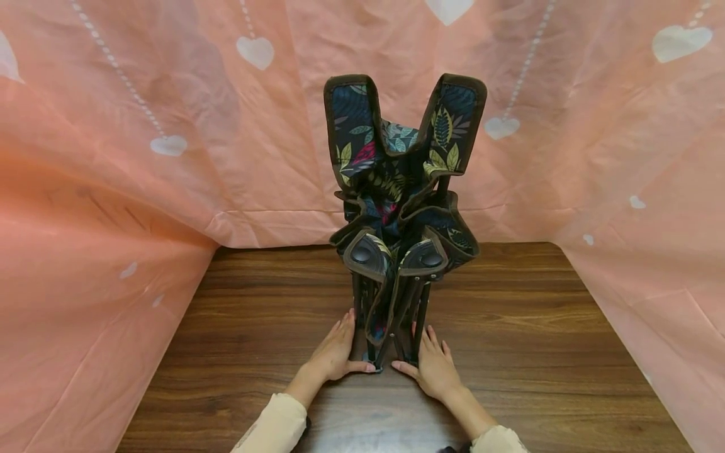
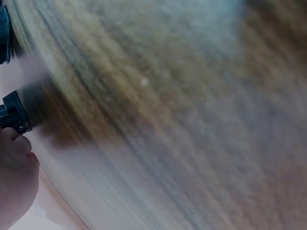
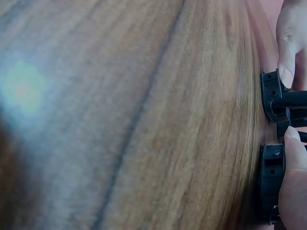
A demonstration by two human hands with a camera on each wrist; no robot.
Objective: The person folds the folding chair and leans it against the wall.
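Cream long sleeves cover both forearms.

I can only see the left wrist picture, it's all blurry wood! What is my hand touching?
Observer: A folded camp chair with leafy fabric, standing upright on the wooden table.
Operator: Is the other hand there too?
Observer: Yes. The right hand is at the chair's feet, opposite the left hand.
Operator: What's behind the chair?
Observer: A pink curtain with white hearts hangs around the table.
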